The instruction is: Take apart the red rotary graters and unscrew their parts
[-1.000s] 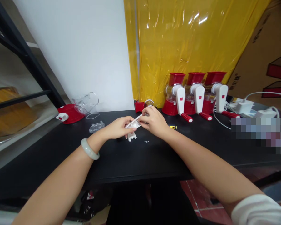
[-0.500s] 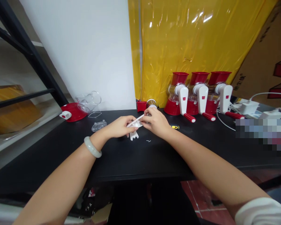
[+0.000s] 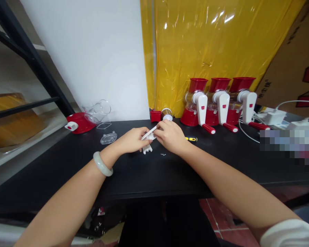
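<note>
Between my two hands is a white plastic part (image 3: pixel 149 133), long and tilted upward to the right. Its near end is gripped by my left hand (image 3: pixel 134 140), thumb along the lower side and fingers behind. The fingers of my right hand (image 3: pixel 170 135) are closed on its far end, hiding part of it. Just below, a second white plastic piece (image 3: pixel 147 149) with notched edges lies on the black table. Two tiny pale pins or screws (image 3: pixel 163 154) rest to the right of it. Behind my right wrist a yellow-and-black screwdriver handle (image 3: pixel 192 139) partly shows.
Three red-and-white rotary graters (image 3: pixel 222 103) with cranks stand at the back right, near white chargers and cables (image 3: pixel 274 117). A metal grater drum (image 3: pixel 167 114) and red part (image 3: pixel 155 116) sit behind my hands. Leftward are a clear cover (image 3: pixel 108 138) and a red base (image 3: pixel 82 123) with clear housing.
My right hand has shifted slightly, its fingers curling closer over the far end of the white part. More of the screwdriver handle shows. My left hand keeps its hold.
</note>
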Demonstrator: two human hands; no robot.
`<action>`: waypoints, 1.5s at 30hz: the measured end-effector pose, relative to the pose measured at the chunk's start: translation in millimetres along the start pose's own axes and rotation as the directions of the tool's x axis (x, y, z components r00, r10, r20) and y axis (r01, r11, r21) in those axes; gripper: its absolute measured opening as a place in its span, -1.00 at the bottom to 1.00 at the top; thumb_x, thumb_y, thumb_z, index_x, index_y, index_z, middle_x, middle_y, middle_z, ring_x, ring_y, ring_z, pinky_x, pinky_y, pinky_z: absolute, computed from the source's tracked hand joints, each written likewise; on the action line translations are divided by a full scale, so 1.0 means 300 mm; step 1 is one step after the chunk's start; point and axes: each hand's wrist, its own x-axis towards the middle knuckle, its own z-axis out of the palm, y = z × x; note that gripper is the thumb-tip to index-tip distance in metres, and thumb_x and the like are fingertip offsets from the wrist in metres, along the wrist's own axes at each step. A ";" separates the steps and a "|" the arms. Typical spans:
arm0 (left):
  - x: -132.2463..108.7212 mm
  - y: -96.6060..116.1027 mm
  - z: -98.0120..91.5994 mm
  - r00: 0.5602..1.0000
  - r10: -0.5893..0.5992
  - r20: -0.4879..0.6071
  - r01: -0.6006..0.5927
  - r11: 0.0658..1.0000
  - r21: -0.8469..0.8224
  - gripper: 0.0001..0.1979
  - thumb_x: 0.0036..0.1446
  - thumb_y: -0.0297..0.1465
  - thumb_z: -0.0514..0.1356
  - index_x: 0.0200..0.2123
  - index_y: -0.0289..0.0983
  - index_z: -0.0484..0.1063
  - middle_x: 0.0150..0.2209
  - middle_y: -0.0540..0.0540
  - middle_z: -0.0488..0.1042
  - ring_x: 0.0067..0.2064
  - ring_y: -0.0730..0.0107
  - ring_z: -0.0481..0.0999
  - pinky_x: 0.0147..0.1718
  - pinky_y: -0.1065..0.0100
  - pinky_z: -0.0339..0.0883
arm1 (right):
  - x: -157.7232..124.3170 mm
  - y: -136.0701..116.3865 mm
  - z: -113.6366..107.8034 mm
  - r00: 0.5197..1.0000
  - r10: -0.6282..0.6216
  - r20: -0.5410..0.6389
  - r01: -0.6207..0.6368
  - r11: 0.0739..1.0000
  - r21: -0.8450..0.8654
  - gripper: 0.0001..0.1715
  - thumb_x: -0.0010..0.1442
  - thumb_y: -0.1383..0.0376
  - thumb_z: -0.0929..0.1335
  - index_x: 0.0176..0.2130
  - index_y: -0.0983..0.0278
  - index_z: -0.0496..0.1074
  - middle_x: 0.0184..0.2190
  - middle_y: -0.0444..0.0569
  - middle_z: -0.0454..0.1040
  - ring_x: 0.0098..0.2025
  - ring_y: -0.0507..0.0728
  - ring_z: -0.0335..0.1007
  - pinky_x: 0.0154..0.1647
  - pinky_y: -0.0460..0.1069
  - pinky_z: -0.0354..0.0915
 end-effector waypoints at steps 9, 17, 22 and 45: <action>0.000 0.003 0.001 0.999 0.005 -0.052 0.005 0.984 0.179 -0.78 0.13 -0.23 0.14 -0.23 -0.23 0.38 -0.43 -0.02 0.55 -0.51 0.34 0.53 -0.49 0.38 0.28 | 0.002 -0.016 -0.015 0.999 0.007 0.046 -0.009 1.000 0.028 -0.75 0.32 0.30 0.27 -0.24 0.29 0.54 -0.22 0.09 0.46 -0.15 0.19 0.24 -0.22 0.07 0.13; -0.003 -0.006 -0.012 0.997 0.027 -0.078 -0.005 0.961 0.277 -0.74 0.15 -0.19 0.13 -0.19 -0.22 0.41 -0.45 -0.02 0.52 -0.52 0.36 0.47 -0.53 0.39 0.15 | 0.001 0.022 -0.077 0.890 0.031 0.455 -0.210 0.913 0.348 -0.90 0.07 0.42 0.38 -0.38 0.26 0.51 -0.37 -0.06 0.51 -0.37 0.05 0.34 -0.39 -0.06 0.15; 0.001 -0.017 -0.008 0.998 0.016 -0.061 0.004 0.949 0.316 -0.71 0.14 -0.19 0.14 -0.16 -0.23 0.43 -0.47 -0.03 0.52 -0.53 0.37 0.42 -0.54 0.38 0.09 | -0.006 0.049 -0.057 0.781 -0.017 0.625 -0.341 0.826 0.449 -0.87 0.02 0.46 0.39 -0.41 0.26 0.54 -0.48 -0.12 0.52 -0.48 0.00 0.34 -0.46 -0.10 0.13; -0.004 0.006 0.003 0.985 0.165 0.052 -0.169 0.982 0.088 -0.74 0.11 -0.32 0.21 -0.11 -0.24 0.40 -0.36 -0.03 0.59 -0.44 0.39 0.53 -0.44 0.41 0.28 | -0.003 0.112 -0.017 0.894 0.220 0.389 -0.446 0.500 0.742 -0.65 0.03 0.28 0.46 -0.15 0.32 0.46 -0.24 -0.05 0.54 -0.24 0.07 0.45 -0.18 -0.01 0.33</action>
